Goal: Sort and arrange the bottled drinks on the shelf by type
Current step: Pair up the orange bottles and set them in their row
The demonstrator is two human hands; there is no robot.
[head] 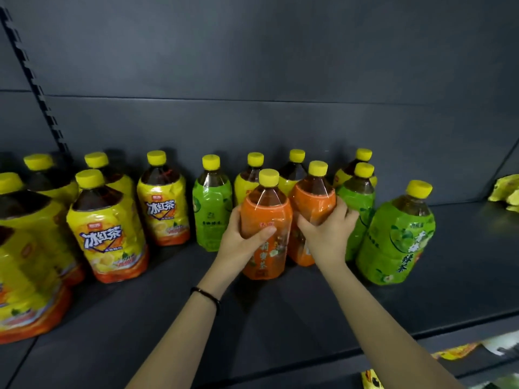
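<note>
- Left hand (241, 240) grips the front orange bottle (266, 220): thumb laid across the label, fingers curled round its left side.
- Right hand (325, 228) grips the rear orange bottle (311, 203): fingers wrapped round its right side, thumb on the near face.
- Both orange bottles are upright at mid-shelf and touch each other. The rear one sits just right of and behind the front one.
- Open room: a bare strip of shelf (280, 318) runs from the bottles to the front lip. There is more bare deck to the right of the last green bottle, up to a crumpled yellow packet (505, 192) at the far right edge.
- The back panel (280, 66) stands close behind the rear row. A slotted upright (36, 80) runs up the left.
- Count, orange: 2.
- Count, green bottles (398, 237): 3. One is left of the hands and two are on the right, the nearest standing forward by itself.
- Count, yellow-label bottles (108, 228): 5 caps in the left cluster and 3 more behind the orange and green ones. There may be a sixth at the left frame edge, but it is cropped.
- All caps are yellow.
- A dark wristband (206, 296) sits on the left wrist.
</note>
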